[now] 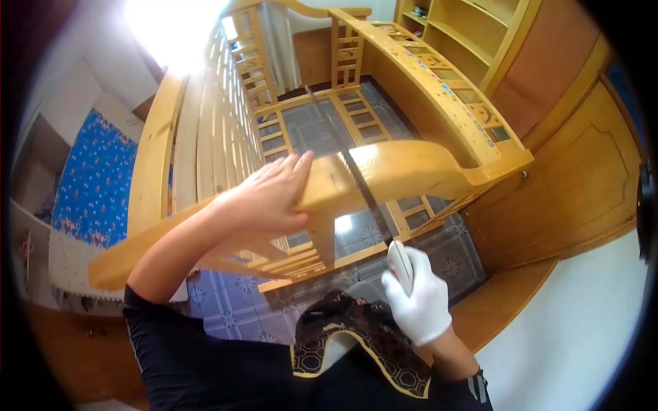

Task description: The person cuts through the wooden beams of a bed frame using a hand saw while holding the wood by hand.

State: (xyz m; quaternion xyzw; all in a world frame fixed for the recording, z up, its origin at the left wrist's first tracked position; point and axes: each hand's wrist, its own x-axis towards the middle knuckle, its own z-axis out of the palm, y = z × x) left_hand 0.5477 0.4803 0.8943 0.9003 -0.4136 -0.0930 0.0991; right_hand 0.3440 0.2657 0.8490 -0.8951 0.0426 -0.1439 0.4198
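A thick, curved wooden bed rail (411, 164) crosses in front of me. My bare left hand (271, 188) grips it left of the saw, fingers over the top and thumb down the near side. In a white glove, my right hand (421, 305) is closed around the pale handle of a handsaw (370, 197). The long, dark toothed blade lies across the rail and points away from me, its far end over the open bed frame. Whether the teeth have cut into the wood I cannot tell.
Beyond the rail stands the wooden bunk bed frame (349, 123) with slats and ladder-like parts. A slatted panel (205, 130) leans at left, near blue patterned fabric (92, 181). Wooden shelves (473, 41) and a door (569, 164) are at right. Patterned tiles (226, 301) cover the floor.
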